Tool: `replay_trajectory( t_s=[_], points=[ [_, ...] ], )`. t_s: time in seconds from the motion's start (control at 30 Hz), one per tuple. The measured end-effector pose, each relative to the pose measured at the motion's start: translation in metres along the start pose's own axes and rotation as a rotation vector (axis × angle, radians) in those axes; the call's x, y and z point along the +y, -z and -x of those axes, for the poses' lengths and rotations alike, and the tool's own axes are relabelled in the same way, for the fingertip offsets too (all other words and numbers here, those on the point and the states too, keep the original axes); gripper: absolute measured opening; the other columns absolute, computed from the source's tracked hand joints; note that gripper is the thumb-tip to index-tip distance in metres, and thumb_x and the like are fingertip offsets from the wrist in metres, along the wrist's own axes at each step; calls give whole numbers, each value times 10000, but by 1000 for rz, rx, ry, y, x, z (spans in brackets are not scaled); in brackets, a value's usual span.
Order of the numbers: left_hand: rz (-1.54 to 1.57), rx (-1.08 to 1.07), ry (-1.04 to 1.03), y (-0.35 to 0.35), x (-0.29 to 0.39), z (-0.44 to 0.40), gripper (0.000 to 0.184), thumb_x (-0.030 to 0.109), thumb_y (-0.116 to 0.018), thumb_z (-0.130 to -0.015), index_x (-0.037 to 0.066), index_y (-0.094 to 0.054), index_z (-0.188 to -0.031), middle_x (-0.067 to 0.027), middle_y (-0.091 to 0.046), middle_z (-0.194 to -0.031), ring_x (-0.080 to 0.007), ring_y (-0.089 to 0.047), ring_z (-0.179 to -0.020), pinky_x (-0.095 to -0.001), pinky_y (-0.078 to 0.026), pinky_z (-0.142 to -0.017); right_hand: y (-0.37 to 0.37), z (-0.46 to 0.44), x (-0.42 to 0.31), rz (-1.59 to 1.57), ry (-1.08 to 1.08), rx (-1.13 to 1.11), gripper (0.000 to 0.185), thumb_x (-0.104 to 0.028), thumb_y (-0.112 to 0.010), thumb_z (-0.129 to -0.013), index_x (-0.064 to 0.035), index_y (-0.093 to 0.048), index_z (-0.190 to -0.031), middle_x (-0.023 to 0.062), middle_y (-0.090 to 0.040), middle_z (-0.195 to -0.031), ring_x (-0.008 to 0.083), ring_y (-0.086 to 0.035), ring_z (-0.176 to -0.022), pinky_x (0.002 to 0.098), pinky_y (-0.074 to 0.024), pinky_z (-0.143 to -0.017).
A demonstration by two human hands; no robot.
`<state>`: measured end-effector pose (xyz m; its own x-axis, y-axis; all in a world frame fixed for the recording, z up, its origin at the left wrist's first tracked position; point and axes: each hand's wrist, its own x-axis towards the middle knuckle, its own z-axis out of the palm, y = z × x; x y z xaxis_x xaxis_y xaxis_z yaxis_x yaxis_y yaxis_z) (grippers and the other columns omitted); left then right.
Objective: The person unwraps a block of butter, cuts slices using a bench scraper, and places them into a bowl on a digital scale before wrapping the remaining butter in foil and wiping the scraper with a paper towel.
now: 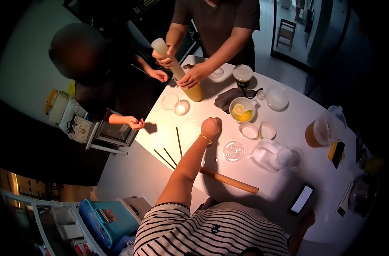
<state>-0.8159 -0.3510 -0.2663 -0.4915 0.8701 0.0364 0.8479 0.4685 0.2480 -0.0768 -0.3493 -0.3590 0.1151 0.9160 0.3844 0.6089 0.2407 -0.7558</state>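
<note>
My left hand [211,126] is stretched out over the middle of the white table [194,149], fingers curled into a fist; whatever it may hold is hidden. A white bowl [250,106] with lemon slices [244,114] sits just beyond it to the right. Nearby are two small white dishes [249,130] and a clear round lid [233,152]. Below my left forearm lies a wooden rolling pin [235,181]. In shadow at the table's near edge is my right hand [307,219], its fingers unclear, close to a lit phone [302,199].
Across the table a person grips a long pale tube [176,68] above a yellow-filled cup [193,93]. Another person's hands [136,123] are at the left edge. A white jug [271,154], a pitcher with brown liquid [320,130] and black straws [178,141] are on the table.
</note>
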Motion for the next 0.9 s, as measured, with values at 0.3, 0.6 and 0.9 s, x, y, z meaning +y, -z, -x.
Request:
replay_trajectory(
  t_s=[0.3, 0.6, 0.9],
  points=[
    [-8, -17, 12, 5, 10, 3, 165, 116, -540, -727, 35, -640, -830, -223, -625, -765, -363, -627, -720, -429, -517, -655, 12, -3, -7, 66, -233, -93, 516, -463, -446, -914, 26, -585, -827, -17, -385, -556, 73, -389, -474, 242, -319, -409],
    [-71, -100, -11, -1, 15, -5, 178, 72, -553, -666, 17, -658, -799, -196, -648, -781, -342, -639, -766, -407, -526, -695, 25, 17, 91, 170, -63, -86, 441, -351, -446, -893, 48, -622, -829, 124, -626, -742, 229, -579, -679, 365, -474, -626],
    [-88, -196, 109, 13, 29, -6, 177, 89, -575, -663, 30, -673, -798, -183, -654, -821, -331, -640, -777, -395, -527, -700, 26, 21, 122, 160, -407, -4, 498, -401, -418, -906, 52, -600, -811, 102, -572, -693, 215, -526, -631, 365, -440, -576]
  ],
)
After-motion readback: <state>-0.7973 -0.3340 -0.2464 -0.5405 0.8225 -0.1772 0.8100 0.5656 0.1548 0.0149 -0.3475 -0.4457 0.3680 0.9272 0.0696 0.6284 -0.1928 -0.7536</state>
